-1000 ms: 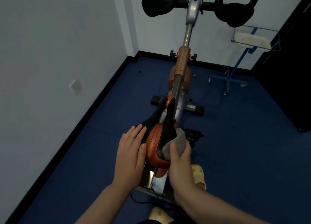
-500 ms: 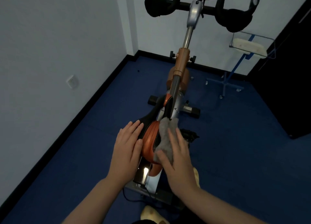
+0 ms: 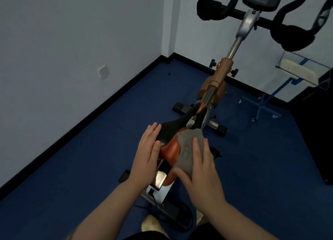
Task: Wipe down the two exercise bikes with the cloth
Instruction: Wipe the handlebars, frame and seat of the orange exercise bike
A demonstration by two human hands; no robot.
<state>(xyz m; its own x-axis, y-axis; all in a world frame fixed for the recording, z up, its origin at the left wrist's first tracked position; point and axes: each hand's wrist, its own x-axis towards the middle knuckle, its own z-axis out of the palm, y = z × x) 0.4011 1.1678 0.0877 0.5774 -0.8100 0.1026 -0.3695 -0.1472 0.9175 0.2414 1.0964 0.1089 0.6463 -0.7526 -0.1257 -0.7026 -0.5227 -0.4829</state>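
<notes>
An exercise bike [image 3: 222,73] with an orange frame stands in front of me, its black handlebars [image 3: 286,30] at the top. Its black and orange saddle [image 3: 169,140] is right below me. My left hand [image 3: 147,155] lies flat against the saddle's left side, fingers together. My right hand [image 3: 201,171] presses a grey cloth [image 3: 187,146] onto the right half of the saddle, fingers spread over it. Only one bike is in view.
White walls meet in a corner at the back left, with a wall socket [image 3: 103,72] on the left wall. A blue stand with a wire basket [image 3: 302,70] stands at the back right. A dark cabinet [image 3: 317,131] fills the right edge. Blue floor [image 3: 72,167] surrounds the bike.
My right hand has slid the cloth from the saddle's rear right edge forward and up over its top. My left hand has stayed on the left side.
</notes>
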